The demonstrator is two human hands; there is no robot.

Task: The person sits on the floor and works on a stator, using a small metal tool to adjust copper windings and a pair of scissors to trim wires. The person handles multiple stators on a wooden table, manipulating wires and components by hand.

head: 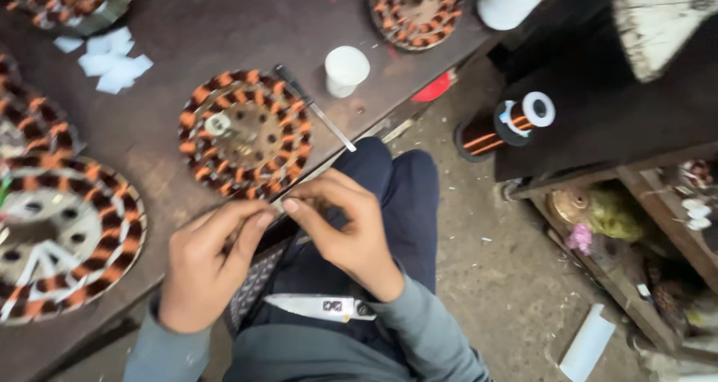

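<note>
Nearest the camera, the person is sitting with dark blue trousers and grey sleeves showing, and both hands are meeting just off the near edge of the workbench (187,23). The left hand (206,266) is curling its fingers inward with thumb and forefinger pinching together, and the right hand (348,228) is closing its fingertips against them, so the two are nipping something between them that is too small and too hidden to name; it may be a strand of wire, but that cannot be told. Whatever it is, it is looking thin and light, likely to slip or kink, and best held by the fingertips close to the working end. Just beyond the hands, the round stator (245,133) is lying flat on the bench, ringed with copper and black coils. It is probably heavy and stiff in its steel core, while the windings are looking delicate, so the rim or the hub would be the safer hold. A slim metal tool (314,107) is resting against its far right edge, with a white cup (345,70) just beyond. At the near left, a larger stator (63,236) is sitting, and further off are white paper scraps (112,60). On the right, a copper wire spool (516,120) is lying on a dark shelf.
</note>
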